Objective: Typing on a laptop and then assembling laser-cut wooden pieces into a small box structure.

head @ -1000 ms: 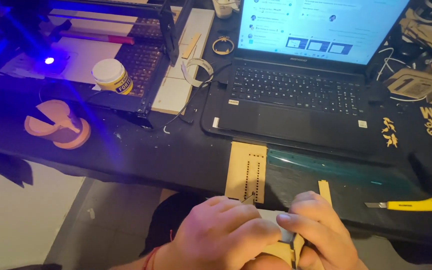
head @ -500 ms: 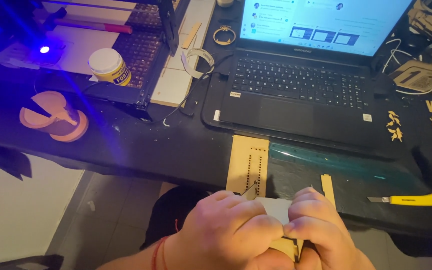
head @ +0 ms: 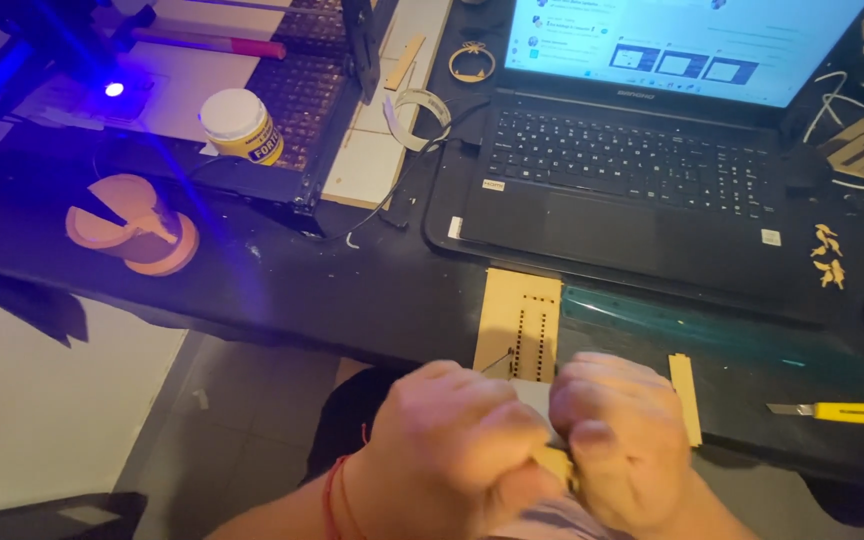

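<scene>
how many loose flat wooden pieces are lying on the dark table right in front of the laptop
2: a wide slotted wooden panel just beyond the left hand, and a narrow wooden strip beside the right hand. The hands may hide more.

1. A laptop (head: pixel 642 170) is set toward the far right of the desk (head: pixel 352 290).
2. A slotted wooden panel (head: pixel 519 325) is laid before the laptop, at the desk's near edge.
3. A narrow wooden strip (head: pixel 685 395) is placed right of the panel, and a utility knife (head: pixel 847 410) further right, near the edge.
4. A laser engraver (head: pixel 182 70) is stood at the far left corner; a small jar (head: pixel 239 125) is set on its front.
5. Two round wooden pieces (head: pixel 132 225) are stacked by the left edge.
6. The left hand (head: pixel 452 445) and right hand (head: pixel 627 440) are held together just before the near edge, below the panel.
</scene>
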